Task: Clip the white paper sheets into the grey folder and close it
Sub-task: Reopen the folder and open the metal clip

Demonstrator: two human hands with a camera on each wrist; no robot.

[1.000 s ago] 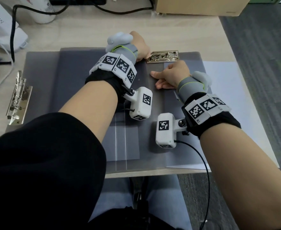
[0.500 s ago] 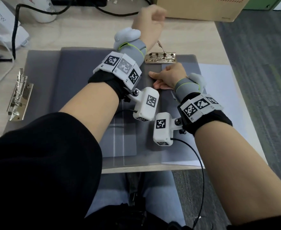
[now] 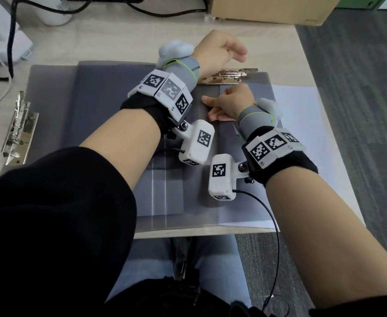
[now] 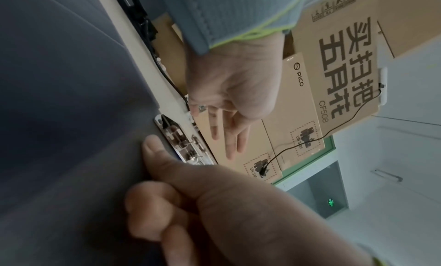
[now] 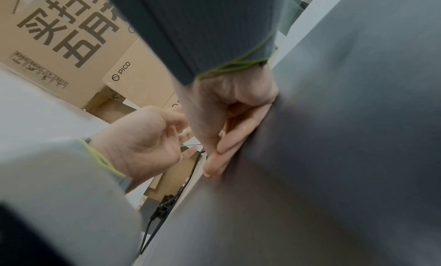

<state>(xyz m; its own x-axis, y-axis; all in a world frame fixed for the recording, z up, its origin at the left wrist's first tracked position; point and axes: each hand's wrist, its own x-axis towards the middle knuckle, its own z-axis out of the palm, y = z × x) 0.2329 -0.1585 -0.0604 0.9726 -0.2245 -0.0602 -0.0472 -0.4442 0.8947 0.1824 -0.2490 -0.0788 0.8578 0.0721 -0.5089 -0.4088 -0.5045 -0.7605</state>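
left hand (image 3: 220, 51) lowered, flat metal clip (image 3: 229, 76)

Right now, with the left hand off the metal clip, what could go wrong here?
The left hand hovers open above the metal clip; reaching back down carelessly could pinch fingers in it. The right hand presses only near the clip, so the white paper sheets, jutting past the grey folder, could stay crooked.

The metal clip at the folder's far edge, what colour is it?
Shiny silver with a pale gold tint; the metal clip shows best in the head view.
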